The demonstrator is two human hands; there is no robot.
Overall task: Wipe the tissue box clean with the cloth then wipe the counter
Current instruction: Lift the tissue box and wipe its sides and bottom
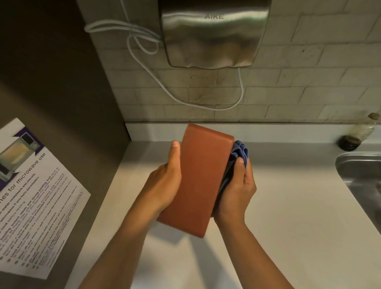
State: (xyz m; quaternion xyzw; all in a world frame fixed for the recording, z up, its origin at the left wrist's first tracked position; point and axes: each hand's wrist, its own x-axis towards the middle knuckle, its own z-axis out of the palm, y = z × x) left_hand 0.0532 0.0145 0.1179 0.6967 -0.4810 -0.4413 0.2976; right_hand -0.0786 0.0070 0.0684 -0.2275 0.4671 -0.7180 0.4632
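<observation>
A brown rectangular tissue box (199, 178) is held up above the pale counter (295, 216), tilted, with a plain face toward me. My left hand (165, 184) grips its left side, thumb along the edge. My right hand (236, 190) presses a bunched blue cloth (239, 152) against the box's right side. Most of the cloth is hidden between my palm and the box.
A steel sink (368, 181) sits at the right, with a small bottle (362, 129) behind it by the wall. A metal hand dryer (213, 31) and its white cord (143, 59) hang on the tiled wall. At the left stands a dark panel bearing a microwave notice (29, 199).
</observation>
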